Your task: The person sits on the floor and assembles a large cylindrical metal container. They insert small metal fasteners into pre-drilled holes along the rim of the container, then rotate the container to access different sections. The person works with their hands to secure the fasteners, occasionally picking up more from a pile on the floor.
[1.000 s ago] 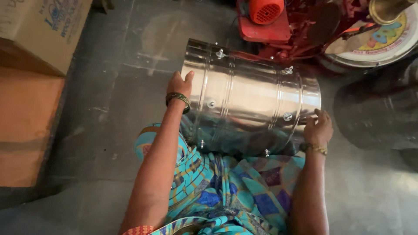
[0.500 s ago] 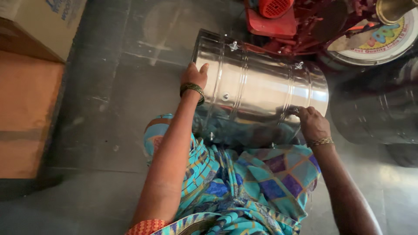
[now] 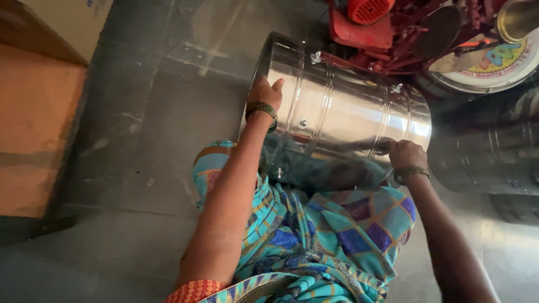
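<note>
1. A shiny ribbed steel drum (image 3: pixel 348 120) lies on its side across the person's lap, resting on the turquoise patterned cloth (image 3: pixel 331 235). Its long axis runs left to right, tilted slightly away at the left end.
2. The left hand (image 3: pixel 265 92) lies flat on the drum's left end near the rim, fingers spread and pressing on the wall rather than gripping.
3. The right hand (image 3: pixel 405 154) is closed over the rim of the right end, at the near lower edge.
4. The two hands are set well apart, one at each end, both touching the drum; neither is clearly nearer.
5. Small bolts (image 3: pixel 316 56) stud the drum wall.
6. Beyond it stands a red machine (image 3: pixel 370 28); a dark drum (image 3: pixel 494 151) lies to the right, cardboard boxes (image 3: pixel 33 123) to the left, on a grey floor (image 3: pixel 140 140).
</note>
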